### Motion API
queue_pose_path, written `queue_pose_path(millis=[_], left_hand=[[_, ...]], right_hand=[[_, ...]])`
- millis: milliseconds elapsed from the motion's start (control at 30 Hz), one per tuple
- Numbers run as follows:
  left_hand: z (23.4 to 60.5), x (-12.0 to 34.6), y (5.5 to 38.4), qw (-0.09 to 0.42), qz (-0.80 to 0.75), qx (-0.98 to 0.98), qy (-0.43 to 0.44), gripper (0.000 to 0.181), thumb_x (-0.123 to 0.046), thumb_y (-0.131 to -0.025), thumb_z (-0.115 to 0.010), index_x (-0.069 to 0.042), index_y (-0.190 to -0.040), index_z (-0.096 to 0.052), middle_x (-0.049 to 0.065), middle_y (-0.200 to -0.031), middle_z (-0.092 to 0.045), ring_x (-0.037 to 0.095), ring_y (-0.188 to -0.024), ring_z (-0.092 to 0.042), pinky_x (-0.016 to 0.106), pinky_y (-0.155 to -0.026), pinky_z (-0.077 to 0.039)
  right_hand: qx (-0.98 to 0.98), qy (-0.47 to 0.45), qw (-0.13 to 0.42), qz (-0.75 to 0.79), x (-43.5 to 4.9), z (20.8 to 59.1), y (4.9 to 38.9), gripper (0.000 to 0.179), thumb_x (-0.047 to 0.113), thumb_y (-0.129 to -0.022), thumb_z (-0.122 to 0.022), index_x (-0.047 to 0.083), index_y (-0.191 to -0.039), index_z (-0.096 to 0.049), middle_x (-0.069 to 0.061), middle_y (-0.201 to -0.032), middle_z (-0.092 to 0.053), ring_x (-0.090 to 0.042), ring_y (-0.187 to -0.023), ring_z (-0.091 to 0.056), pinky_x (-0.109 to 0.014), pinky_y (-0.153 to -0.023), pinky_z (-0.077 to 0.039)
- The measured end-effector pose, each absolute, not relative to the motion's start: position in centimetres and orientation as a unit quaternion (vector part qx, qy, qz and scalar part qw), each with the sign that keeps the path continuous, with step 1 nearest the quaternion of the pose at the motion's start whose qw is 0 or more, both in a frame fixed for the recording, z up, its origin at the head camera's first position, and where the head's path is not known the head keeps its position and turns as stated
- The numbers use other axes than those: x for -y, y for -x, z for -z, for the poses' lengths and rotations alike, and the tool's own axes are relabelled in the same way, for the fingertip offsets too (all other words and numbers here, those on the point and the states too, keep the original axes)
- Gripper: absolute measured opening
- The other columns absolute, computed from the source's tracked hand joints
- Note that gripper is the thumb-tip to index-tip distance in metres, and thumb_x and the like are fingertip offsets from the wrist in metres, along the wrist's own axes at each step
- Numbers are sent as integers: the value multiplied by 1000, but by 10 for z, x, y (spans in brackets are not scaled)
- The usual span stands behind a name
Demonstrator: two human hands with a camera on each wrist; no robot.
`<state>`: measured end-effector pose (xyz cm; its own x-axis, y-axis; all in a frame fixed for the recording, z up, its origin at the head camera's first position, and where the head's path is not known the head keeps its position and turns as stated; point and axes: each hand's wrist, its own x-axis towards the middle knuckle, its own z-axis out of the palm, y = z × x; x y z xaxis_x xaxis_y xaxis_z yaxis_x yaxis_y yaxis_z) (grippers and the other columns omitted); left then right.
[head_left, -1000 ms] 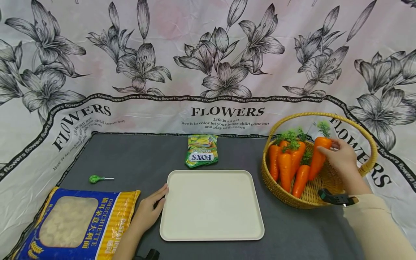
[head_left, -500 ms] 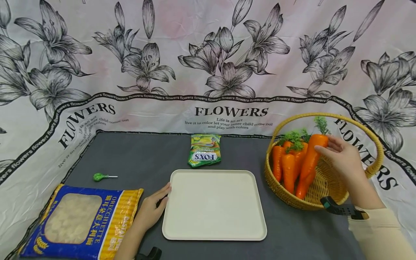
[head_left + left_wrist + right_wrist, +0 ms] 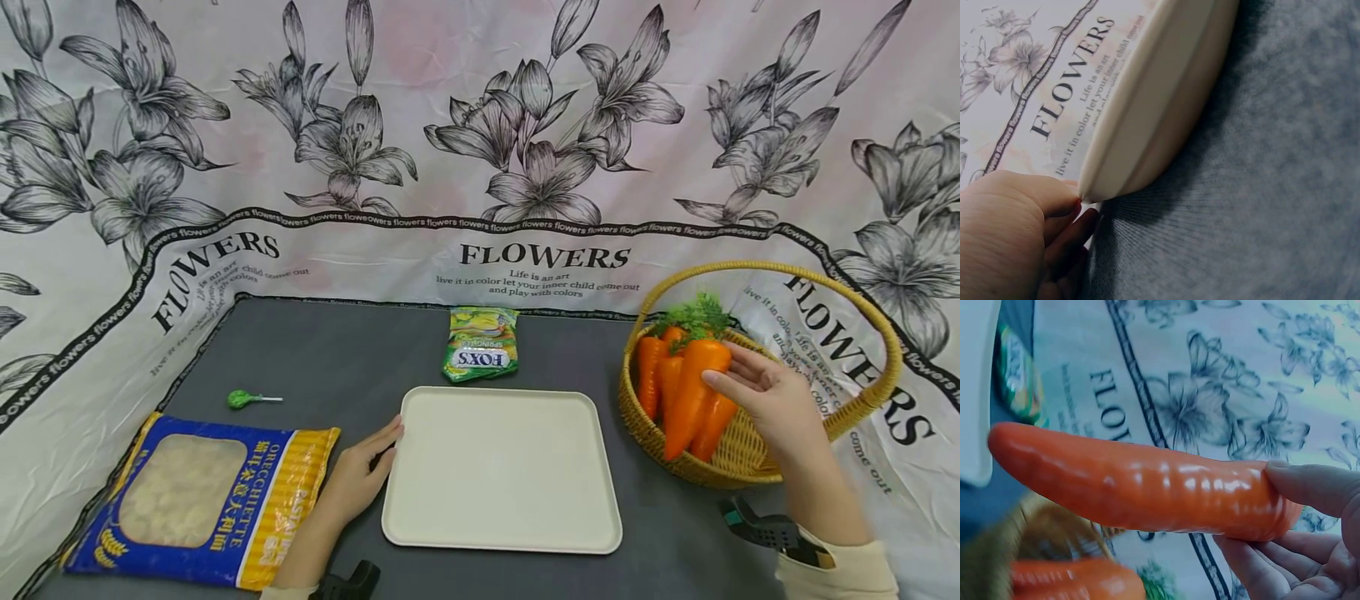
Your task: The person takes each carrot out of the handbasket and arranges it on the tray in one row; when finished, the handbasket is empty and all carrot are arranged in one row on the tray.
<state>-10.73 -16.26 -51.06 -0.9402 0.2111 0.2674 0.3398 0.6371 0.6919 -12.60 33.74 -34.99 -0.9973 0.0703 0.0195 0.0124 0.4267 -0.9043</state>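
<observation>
One orange plastic carrot with ridged skin point(image 3: 692, 392) was held clear of the round woven wicker basket with a hoop handle point(image 3: 750, 467), its tip pointing down over the basket's near-left rim. The other carrots point(image 3: 651, 375) remained inside the basket. The cream rectangular plastic tray point(image 3: 502, 468) carried nothing, so by this evidence the transfer was at its start: one carrot was lifted, none were set down, and the rest were yet to be handled.

The right hand point(image 3: 772, 400) pinched the lifted carrot at its thick end, thumb on one side and curled fingers point(image 3: 1260, 575) beneath, as the right wrist view confirmed. The left hand point(image 3: 360, 479) lay on the grey felt table cover point(image 3: 315, 358) with fingers nearly straight, its fingertips point(image 3: 1063, 206) touching the tray's left edge; it gripped nothing.

Behind the tray lay a green candy packet point(image 3: 482, 343). To the left lay a blue and yellow pasta bag point(image 3: 202, 500) and a green lollipop point(image 3: 242, 399).
</observation>
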Motion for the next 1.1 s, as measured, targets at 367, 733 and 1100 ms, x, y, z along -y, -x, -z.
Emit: queue_pose_path(millis=[367,733,1100], left_hand=[[512,162,108,92,394,900,161,38,-6,-92,-59,-6,-130,-58,6,-139,-52,23,-125,-51,45,-100,-44],[512,163,106,91,399,899,156,38,-7,-92,-59,-6,-131,-58,6,-139,-52,23,-126,-51,46,-100,-44],[513,164,107,82,401,900,151,39,-8,-93,-59,-8,-132,-57,4,-140,-51,21,-126,-50,44,-101,-44]], right_hand=[[761,-44,-11,-647,-261,378,125,63,8,-91,-62,-13,-142,-31,22,-105,-63,5,-95,-63,-13,-79,-53],[725,-84,-81,-679,-184,404,140,54,9,-89,-66,-9,-135,-44,-1,-109,-67,-8,-93,-68,-23,-84,-55],[701,-83,-137,-694,-116,426,145,52,12,-87,-68,-5,-133,-50,-22,-116,-63,-14,-89,-68,-31,-90,-54]])
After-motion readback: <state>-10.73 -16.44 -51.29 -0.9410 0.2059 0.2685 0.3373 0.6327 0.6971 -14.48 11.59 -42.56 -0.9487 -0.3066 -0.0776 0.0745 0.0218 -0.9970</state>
